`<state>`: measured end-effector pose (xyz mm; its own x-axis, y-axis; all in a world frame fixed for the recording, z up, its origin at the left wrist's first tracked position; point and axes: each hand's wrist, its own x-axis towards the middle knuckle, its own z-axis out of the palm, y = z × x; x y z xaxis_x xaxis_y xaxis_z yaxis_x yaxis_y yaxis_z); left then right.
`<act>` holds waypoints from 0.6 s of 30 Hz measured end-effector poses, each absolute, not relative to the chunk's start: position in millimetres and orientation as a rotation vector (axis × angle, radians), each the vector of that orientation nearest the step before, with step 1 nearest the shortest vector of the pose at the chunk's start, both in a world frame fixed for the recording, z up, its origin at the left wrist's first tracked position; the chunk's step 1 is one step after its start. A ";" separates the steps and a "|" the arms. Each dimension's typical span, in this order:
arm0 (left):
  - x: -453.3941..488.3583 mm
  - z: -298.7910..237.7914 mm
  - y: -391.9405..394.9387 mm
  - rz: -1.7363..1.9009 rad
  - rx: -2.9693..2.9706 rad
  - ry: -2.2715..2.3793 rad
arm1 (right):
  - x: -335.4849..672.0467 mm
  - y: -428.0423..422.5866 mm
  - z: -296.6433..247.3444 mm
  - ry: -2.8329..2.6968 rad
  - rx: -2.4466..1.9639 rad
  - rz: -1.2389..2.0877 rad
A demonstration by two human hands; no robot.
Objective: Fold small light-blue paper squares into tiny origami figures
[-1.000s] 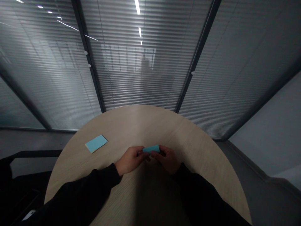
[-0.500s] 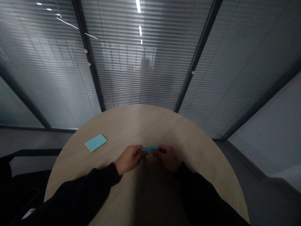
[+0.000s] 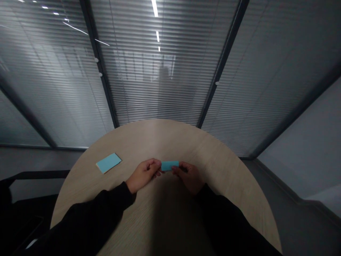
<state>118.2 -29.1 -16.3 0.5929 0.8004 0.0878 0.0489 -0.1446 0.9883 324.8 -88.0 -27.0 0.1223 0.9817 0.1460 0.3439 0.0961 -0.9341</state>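
Note:
A small blue strip of folded paper [image 3: 169, 165] is held between my two hands, above the middle of the table. My left hand [image 3: 145, 172] pinches its left end between thumb and fingers. At the other end my right hand [image 3: 189, 175] grips it, the thumb lying across its lower right corner. The strip's broad side faces me. On the table to the left lies a pad of light blue paper [image 3: 108, 163], apart from both hands.
The round wooden table [image 3: 160, 138] has its far edge near a glass partition with blinds [image 3: 160, 103]. A black chair [image 3: 39, 174] stands at the left. A pale wall [image 3: 306, 149] rises on the right.
The blue paper strip has turned from a slanted, narrow view to level, with its broad side showing. My left hand has shifted slightly up and left; the right hand has barely moved.

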 end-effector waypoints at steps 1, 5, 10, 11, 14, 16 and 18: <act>118.2 -17.7 -29.1 0.741 1.617 0.710 | 324.1 -88.2 -27.8 -1.389 -1.415 0.830; 117.7 -20.9 -29.2 0.705 1.712 0.662 | 321.4 -88.6 -29.7 -1.319 -1.348 0.872; 119.9 -19.1 -30.1 0.743 1.749 0.729 | 323.9 -89.6 -34.0 -1.240 -1.242 0.860; 120.7 -19.5 -30.3 0.748 1.737 0.738 | 325.1 -89.9 -35.2 -1.247 -1.253 0.848; 122.9 -23.3 -30.1 0.766 1.661 0.731 | 328.4 -91.0 -37.3 -1.292 -1.331 0.834; 123.8 -25.8 -29.6 0.792 1.631 0.735 | 329.4 -91.9 -36.8 -1.334 -1.373 0.837; 124.2 -26.7 -29.4 0.828 1.612 0.737 | 329.1 -92.8 -35.1 -1.372 -1.383 0.839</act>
